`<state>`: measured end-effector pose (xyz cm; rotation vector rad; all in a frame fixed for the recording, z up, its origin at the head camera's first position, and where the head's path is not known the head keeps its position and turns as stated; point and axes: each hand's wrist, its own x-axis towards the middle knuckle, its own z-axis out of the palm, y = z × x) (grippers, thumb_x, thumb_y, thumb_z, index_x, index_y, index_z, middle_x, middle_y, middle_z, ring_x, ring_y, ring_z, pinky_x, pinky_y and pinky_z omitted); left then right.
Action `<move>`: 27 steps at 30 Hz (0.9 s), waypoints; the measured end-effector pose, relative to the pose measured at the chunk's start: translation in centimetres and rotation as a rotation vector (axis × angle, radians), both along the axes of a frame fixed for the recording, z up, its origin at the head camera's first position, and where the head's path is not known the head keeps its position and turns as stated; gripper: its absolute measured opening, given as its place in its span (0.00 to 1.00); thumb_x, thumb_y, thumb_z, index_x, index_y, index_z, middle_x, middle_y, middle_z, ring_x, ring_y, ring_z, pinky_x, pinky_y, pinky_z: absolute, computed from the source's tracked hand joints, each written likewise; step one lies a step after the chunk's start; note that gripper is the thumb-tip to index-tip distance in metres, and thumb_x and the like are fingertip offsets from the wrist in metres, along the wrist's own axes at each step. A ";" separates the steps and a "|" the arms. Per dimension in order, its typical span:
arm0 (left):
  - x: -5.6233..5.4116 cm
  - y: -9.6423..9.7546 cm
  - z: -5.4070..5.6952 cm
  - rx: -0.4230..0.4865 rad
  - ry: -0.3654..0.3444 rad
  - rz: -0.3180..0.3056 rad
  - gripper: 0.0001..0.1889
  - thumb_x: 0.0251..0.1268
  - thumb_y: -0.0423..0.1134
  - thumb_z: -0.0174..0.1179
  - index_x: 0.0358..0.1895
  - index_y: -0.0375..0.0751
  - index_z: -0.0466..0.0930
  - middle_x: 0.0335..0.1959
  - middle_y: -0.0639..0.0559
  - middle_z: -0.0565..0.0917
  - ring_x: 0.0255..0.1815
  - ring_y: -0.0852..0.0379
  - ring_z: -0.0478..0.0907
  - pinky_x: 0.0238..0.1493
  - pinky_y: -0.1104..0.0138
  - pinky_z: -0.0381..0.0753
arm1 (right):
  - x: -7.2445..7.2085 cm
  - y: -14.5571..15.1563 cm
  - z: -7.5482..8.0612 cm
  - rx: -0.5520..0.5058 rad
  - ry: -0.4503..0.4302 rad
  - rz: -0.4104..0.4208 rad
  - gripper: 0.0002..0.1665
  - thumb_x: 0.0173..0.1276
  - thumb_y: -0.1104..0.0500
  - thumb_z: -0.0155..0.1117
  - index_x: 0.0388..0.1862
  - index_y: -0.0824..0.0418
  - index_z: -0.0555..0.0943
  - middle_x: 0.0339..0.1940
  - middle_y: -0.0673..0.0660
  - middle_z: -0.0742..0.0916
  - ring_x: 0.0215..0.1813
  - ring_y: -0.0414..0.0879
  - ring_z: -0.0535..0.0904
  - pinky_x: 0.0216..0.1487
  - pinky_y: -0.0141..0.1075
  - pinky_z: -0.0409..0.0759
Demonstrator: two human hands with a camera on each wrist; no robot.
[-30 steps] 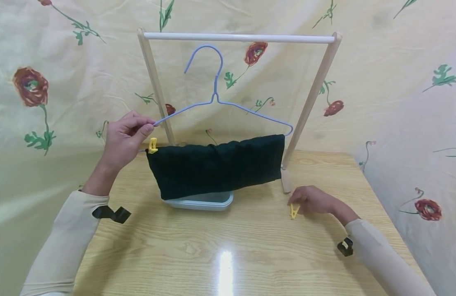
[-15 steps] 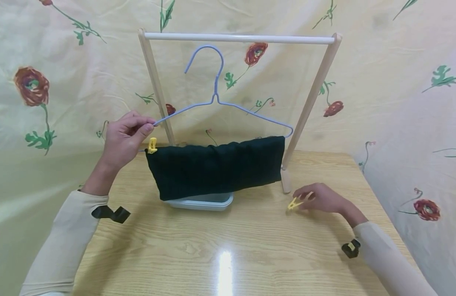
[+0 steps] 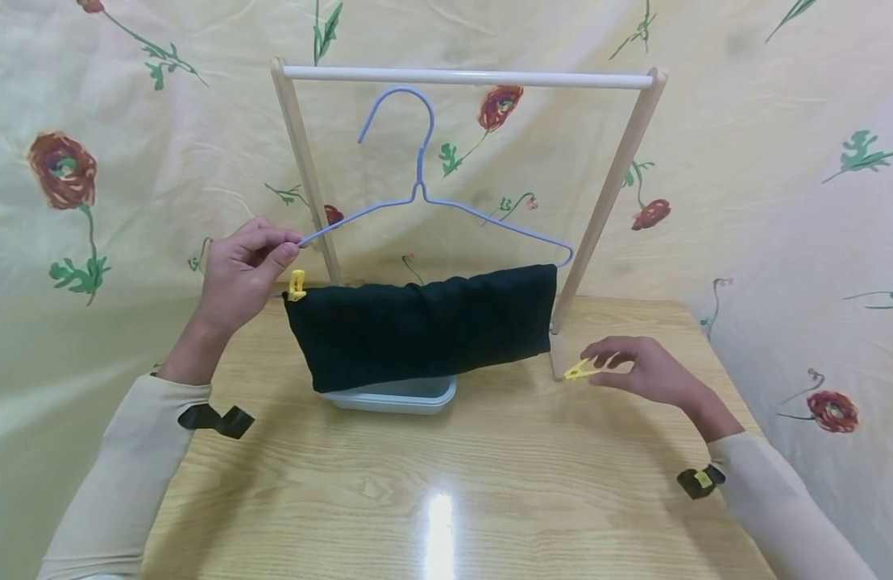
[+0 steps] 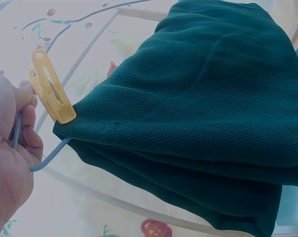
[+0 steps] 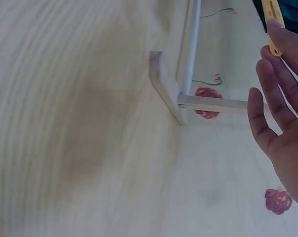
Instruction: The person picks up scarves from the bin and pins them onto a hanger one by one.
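Note:
My left hand [image 3: 239,274] pinches the left end of a blue wire hanger [image 3: 367,211], its hook pointing up. Over the hanger's lower bar drapes a folded dark green cloth [image 3: 425,330], nearly black in the head view. A yellow clothespin [image 4: 54,89] clips the cloth's left corner to the bar, close beside the left hand's fingers. My right hand [image 3: 638,369] pinches a second yellow clothespin [image 3: 579,370] between thumb and fingertips, to the right of the cloth's lower right corner. In the right wrist view that clothespin [image 5: 273,24] points toward the cloth's edge.
A rack with a white top bar [image 3: 468,76] and wooden posts [image 3: 613,193] stands behind the hanger. Partly hidden beneath the cloth, a light blue plastic tray [image 3: 403,403] rests on the wooden table [image 3: 359,499]. Flowered fabric covers the wall behind.
My right hand has risen from near the tabletop with its clothespin, which has turned from pointing down to pointing left. The left hand, hanger and cloth have hardly moved.

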<state>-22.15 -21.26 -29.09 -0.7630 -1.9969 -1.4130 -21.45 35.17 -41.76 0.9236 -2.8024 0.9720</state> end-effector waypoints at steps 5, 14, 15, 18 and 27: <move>0.1 0.0 0.0 0.005 0.003 0.000 0.07 0.65 0.16 0.59 0.42 0.19 0.84 0.31 0.60 0.78 0.27 0.60 0.69 0.29 0.78 0.72 | -0.1 -0.2 1.5 -0.019 0.067 -0.023 0.20 0.60 0.64 0.79 0.52 0.56 0.86 0.45 0.52 0.89 0.41 0.39 0.83 0.46 0.31 0.84; -0.1 -0.2 -0.2 0.008 0.022 -0.004 0.06 0.64 0.15 0.59 0.41 0.18 0.84 0.31 0.60 0.79 0.26 0.61 0.69 0.29 0.78 0.73 | 0.1 -0.9 4.5 -0.075 0.129 -0.077 0.24 0.57 0.68 0.79 0.53 0.56 0.86 0.45 0.44 0.87 0.40 0.35 0.81 0.46 0.23 0.79; -0.1 -0.2 -0.3 0.009 0.025 -0.004 0.06 0.64 0.15 0.59 0.41 0.18 0.84 0.31 0.60 0.79 0.26 0.61 0.69 0.29 0.78 0.73 | 0.1 -1.0 4.8 -0.086 0.135 -0.080 0.24 0.57 0.69 0.79 0.53 0.56 0.86 0.44 0.43 0.87 0.40 0.35 0.81 0.46 0.22 0.78; -0.1 -0.2 -0.3 0.010 0.026 -0.007 0.06 0.64 0.15 0.59 0.41 0.17 0.84 0.31 0.61 0.79 0.26 0.61 0.69 0.29 0.78 0.73 | 0.1 -1.4 5.7 -0.117 0.164 -0.082 0.25 0.56 0.72 0.78 0.52 0.57 0.86 0.44 0.44 0.87 0.39 0.35 0.81 0.45 0.21 0.78; -0.2 -0.4 -0.3 0.005 0.015 0.002 0.07 0.64 0.14 0.59 0.42 0.18 0.84 0.31 0.61 0.78 0.26 0.61 0.69 0.29 0.78 0.72 | 0.3 -2.5 9.1 -0.199 0.257 -0.035 0.27 0.53 0.78 0.75 0.52 0.64 0.86 0.45 0.45 0.85 0.38 0.35 0.80 0.45 0.20 0.77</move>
